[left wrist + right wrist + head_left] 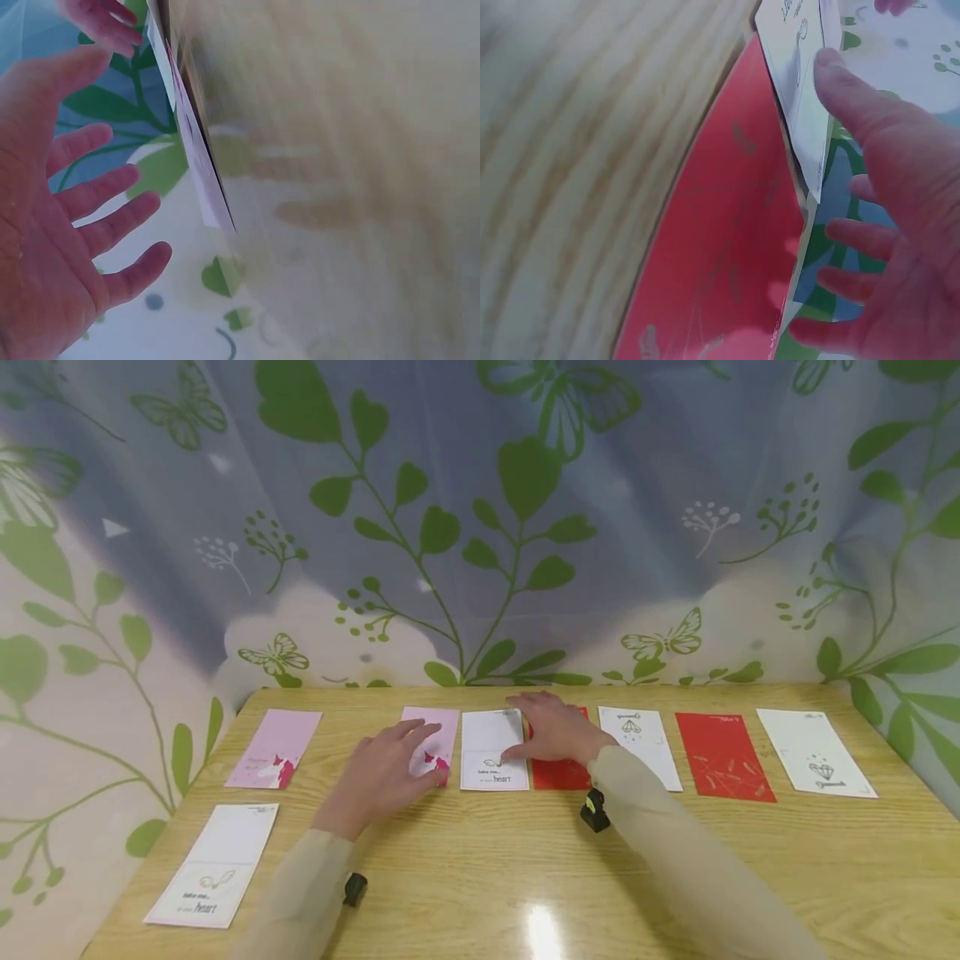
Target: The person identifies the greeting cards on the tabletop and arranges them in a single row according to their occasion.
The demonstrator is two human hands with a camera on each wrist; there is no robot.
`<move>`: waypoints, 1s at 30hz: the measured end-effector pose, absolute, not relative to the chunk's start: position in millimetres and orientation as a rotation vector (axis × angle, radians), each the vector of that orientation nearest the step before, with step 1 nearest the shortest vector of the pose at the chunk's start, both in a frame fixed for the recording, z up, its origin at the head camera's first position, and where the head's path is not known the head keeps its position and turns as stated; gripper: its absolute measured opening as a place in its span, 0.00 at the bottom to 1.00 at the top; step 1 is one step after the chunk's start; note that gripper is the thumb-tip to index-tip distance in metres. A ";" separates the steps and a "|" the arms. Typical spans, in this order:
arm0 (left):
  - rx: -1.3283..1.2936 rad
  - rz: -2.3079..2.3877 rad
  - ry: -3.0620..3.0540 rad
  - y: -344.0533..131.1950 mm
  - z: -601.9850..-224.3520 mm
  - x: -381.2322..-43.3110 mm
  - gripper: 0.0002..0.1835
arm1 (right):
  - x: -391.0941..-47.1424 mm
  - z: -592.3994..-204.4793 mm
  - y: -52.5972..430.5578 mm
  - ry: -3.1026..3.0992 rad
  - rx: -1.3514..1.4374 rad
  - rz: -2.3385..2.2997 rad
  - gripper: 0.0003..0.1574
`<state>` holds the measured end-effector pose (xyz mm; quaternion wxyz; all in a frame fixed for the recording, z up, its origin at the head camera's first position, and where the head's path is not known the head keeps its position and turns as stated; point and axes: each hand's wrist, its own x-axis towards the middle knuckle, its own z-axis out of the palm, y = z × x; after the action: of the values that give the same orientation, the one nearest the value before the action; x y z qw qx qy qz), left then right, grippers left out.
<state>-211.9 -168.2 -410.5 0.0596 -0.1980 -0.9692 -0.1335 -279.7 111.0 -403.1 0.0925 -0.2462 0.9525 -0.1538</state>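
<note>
My left hand hovers over a pink card with a white and magenta print, its fingers spread and apart from it in the left wrist view. My right hand reaches across a red card, partly covering it. Its thumb extends over the edge of a white card, which bears small wings and the word "heart". In the right wrist view, the fingers hang relaxed above the red card, near the white card. Neither hand holds anything.
Right of the hands lie a white card, a second red card and another white card. At the left are a pink card and a winged white card. A leaf-patterned curtain hangs behind the wooden table.
</note>
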 end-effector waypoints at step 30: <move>-0.569 -0.381 -3.391 -132.4 -397.9 -278.3 0.57 | -278.3 -415.2 104.6 2.897 -0.641 -0.403 0.62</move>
<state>-278.3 -132.4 -397.9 -0.1582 -0.1624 -0.9679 -0.1088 -278.3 104.6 -415.2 0.0737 -0.2136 0.9648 -0.1344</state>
